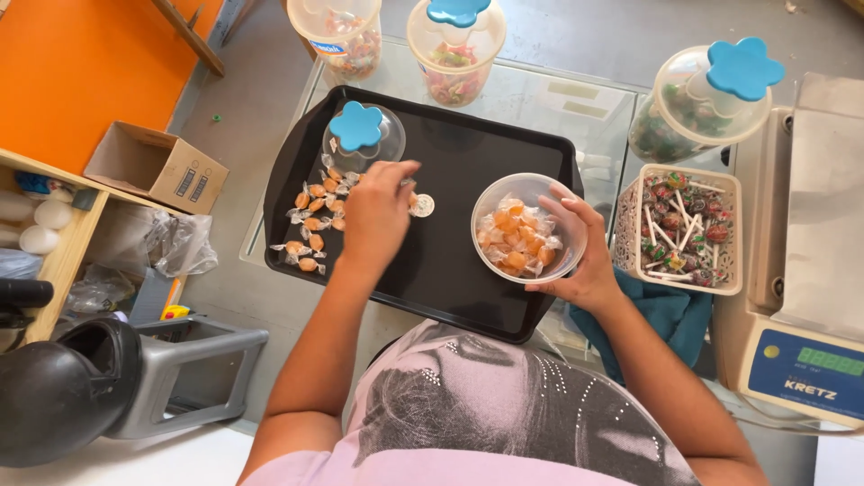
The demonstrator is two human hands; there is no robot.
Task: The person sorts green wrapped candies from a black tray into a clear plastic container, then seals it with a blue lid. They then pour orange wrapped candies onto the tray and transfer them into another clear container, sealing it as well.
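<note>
Seen from above: black tray (432, 270) on a glass counter, with a loose heap of orange wrapped candies (315, 216) spread over its left part. Left hand (378, 211) hovering over the tray just right of that heap, fingers drawn together in a narrow pinch, apparently on a single candy (413, 200) at the fingertips, though mostly hidden by the hand. Right beside those fingertips, a small round silvery piece (422, 206) lying on the tray. Right hand (580, 247) wrapped around the far right side of a clear bowl (528, 228), holding it at the tray's right edge; bowl filled with the same orange candies, sitting between the two hands and well apart from the heap. Behind the left hand, a clear lid with a blue flower knob (356, 127) resting on the tray. Beyond the tray, three clear jars of sweets, two with blue flower lids. Right of the bowl, a white basket of lollipops (686, 229), then a scale (805, 270). Teal cloth (666, 315) under the right wrist.
</note>
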